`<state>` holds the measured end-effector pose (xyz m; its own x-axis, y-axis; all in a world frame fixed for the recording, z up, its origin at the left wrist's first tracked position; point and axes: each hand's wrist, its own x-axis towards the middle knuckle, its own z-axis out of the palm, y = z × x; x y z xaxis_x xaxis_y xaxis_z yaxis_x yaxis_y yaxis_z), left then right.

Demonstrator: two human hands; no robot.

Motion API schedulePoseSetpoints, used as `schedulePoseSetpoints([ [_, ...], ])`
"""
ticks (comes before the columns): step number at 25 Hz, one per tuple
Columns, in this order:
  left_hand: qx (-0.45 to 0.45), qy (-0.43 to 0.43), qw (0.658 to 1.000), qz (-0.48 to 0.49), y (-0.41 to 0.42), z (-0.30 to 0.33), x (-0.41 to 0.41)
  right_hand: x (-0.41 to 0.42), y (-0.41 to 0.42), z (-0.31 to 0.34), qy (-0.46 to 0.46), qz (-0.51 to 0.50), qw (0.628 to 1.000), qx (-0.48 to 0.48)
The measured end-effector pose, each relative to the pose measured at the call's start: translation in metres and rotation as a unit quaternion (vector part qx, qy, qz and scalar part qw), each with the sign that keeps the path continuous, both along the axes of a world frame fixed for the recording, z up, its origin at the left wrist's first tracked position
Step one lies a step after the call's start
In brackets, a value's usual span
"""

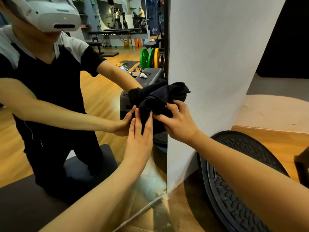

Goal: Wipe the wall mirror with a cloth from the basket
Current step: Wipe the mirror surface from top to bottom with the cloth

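The wall mirror (103,91) fills the left half of the head view and ends at a vertical edge against a white wall. A bunched dark cloth (160,99) sits against the glass near that edge. My right hand (178,122) grips the cloth from the right, fingers curled into its folds. My left hand (139,136) lies flat with straight fingers against the mirror, its fingertips touching the cloth's hanging lower end. The mirror shows my reflection and both reflected arms meeting my hands. No basket is in view.
The white wall (215,64) stands right of the mirror. A black ribbed round disc (234,181) leans against the wall's foot on the wooden floor (275,143). A dark object (302,166) shows at the right edge. The reflection shows coloured weight plates and gym benches.
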<state>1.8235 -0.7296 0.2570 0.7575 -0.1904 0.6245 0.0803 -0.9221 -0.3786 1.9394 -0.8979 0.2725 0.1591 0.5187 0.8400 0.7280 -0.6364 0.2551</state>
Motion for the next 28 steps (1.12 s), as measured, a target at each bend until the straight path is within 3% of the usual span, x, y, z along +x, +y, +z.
schedulePoseSetpoints([
  [6, 0.081, 0.106, 0.990, 0.042, 0.011, -0.034, -0.031, -0.023, 0.011, -0.055, 0.035, -0.037, 0.997, -0.050],
  [10, 0.136, 0.114, 0.983, 0.045, 0.027, -0.038, -0.050, -0.039, 0.029, -0.068, 0.041, -0.060, 0.996, -0.050],
  [16, 0.291, 0.134, 0.947, 0.032, 0.060, -0.017, -0.083, -0.064, 0.059, -0.068, 0.049, -0.051, 0.996, -0.046],
  [28, 0.349, 0.150, 0.921, 0.085, 0.198, -0.022, -0.207, -0.166, 0.198, -0.077, 0.040, 0.022, 0.998, -0.032],
])
